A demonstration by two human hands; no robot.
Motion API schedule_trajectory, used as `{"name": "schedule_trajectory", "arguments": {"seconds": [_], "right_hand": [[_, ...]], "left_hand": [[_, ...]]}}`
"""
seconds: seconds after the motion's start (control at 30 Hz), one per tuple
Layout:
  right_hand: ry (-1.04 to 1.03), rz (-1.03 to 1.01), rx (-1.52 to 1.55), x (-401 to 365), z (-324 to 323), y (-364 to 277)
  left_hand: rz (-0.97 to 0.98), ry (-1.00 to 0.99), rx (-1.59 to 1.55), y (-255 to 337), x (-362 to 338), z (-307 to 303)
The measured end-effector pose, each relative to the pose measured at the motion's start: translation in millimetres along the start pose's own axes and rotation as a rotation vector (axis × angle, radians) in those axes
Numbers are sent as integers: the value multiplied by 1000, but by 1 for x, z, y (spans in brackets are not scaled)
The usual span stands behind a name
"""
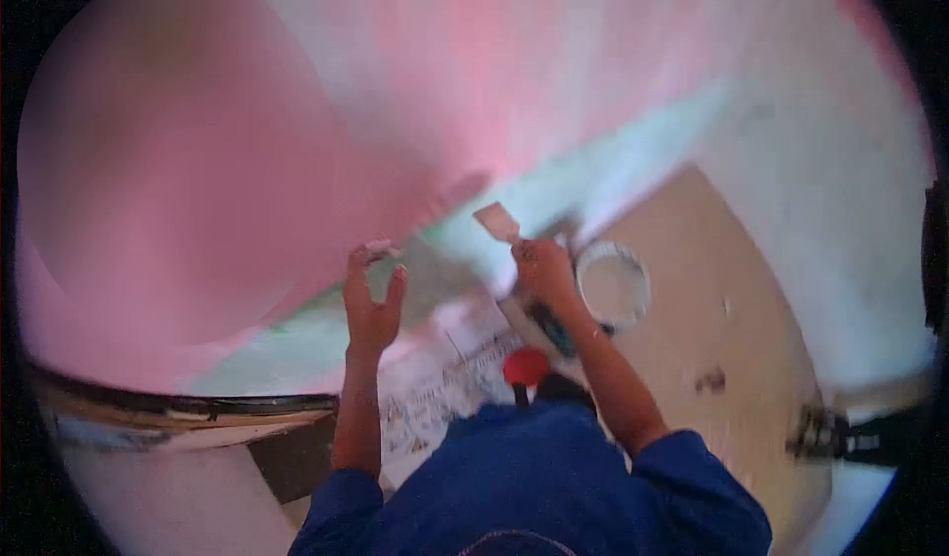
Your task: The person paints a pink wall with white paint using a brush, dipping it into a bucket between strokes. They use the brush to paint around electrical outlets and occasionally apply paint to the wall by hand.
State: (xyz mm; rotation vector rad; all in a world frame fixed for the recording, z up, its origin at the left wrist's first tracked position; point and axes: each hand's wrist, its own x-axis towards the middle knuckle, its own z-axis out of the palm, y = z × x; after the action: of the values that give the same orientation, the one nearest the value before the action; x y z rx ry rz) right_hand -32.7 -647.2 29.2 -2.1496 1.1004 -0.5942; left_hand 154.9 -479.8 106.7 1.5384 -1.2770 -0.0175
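Note:
A putty knife (496, 222) with a broad, flat blade is gripped in my right hand (542, 267), its blade pointing up and left toward the pink-and-white wall surface. My left hand (374, 304) is raised in front of the pink area, thumb and fingers curved apart. Whitish material coats the fingertips of that hand. Just right of my right hand is a round white rim (647, 289), tan inside like the surface around it.
Below my hands lies a printed white sheet (425, 393). A red round object (526, 366) is close to my body. The tan surface (692, 259) extends right, with a small dark item (710, 381) on it. Dark gear (835, 437) sits at far right; a dark-edged ledge (198, 413) runs left.

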Motion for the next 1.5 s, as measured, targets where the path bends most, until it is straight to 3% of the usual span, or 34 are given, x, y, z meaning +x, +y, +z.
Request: {"name": "schedule_trajectory", "arguments": {"seconds": [0.1,0.17,0.23,0.27,0.33,0.43,0.5,0.57,0.67,0.83,0.93,0.97,1.0,1.03,1.07,1.1,1.13,1.17,1.2,1.23,1.27,1.33,1.4,1.47,1.5], "right_hand": [[-42,292,-117,-39,-41,99],[32,274,-18,-65,-54,193],[12,382,-122,-83,-69,251],[-2,441,-212,-86,-76,276],[-76,509,-352,-74,-79,315],[-256,555,-547,-55,-65,372],[-375,540,-595,-40,-44,408],[-427,369,-644,-31,-12,442],[-458,348,-628,-24,20,457],[-409,381,-533,-35,-16,437],[-293,467,-468,-68,-55,401],[-424,529,-495,-82,-58,400],[-315,358,-466,-111,-50,417],[-112,318,-379,-134,-36,434],[21,116,-360,-156,-19,467],[-118,318,-236,-138,-48,428],[64,68,-101,-139,-48,433],[193,460,615,-114,-63,387],[16,797,612,-107,-83,376],[76,699,955,-103,-89,371],[68,733,1131,-80,-106,335],[62,693,1248,-53,-119,315],[-17,492,1272,-17,-148,256],[-104,260,1273,20,-163,194],[-135,172,1265,40,-172,165]], "left_hand": [[-171,-129,-62,-7,-24,62],[-218,-236,-112,-24,-49,113],[-393,-345,-140,-44,-81,168],[-280,-423,-93,-45,-89,197],[-624,-590,-329,-71,-124,268],[-615,-772,-280,-91,-164,362],[-329,-890,23,-107,-194,408],[-386,-942,78,-100,-202,433],[-391,-939,165,-99,-221,452],[-400,-821,136,-91,-225,457],[-389,-881,206,-89,-224,456],[-432,-901,187,-86,-226,456],[-471,-897,181,-89,-228,458],[-472,-935,109,-99,-231,460],[-467,-881,170,-93,-230,459],[-440,-912,130,-104,-235,464],[-414,-943,88,-115,-239,469],[-319,-979,-62,-136,-246,472],[-434,-924,-13,-118,-235,454],[-446,-864,-41,-84,-191,428],[-450,-816,-80,-60,-156,409],[-512,-781,-17,-78,-137,409],[-483,-694,-52,-50,-96,382],[-190,-456,2,1,-44,332],[-349,-381,-164,35,-13,312]]}}
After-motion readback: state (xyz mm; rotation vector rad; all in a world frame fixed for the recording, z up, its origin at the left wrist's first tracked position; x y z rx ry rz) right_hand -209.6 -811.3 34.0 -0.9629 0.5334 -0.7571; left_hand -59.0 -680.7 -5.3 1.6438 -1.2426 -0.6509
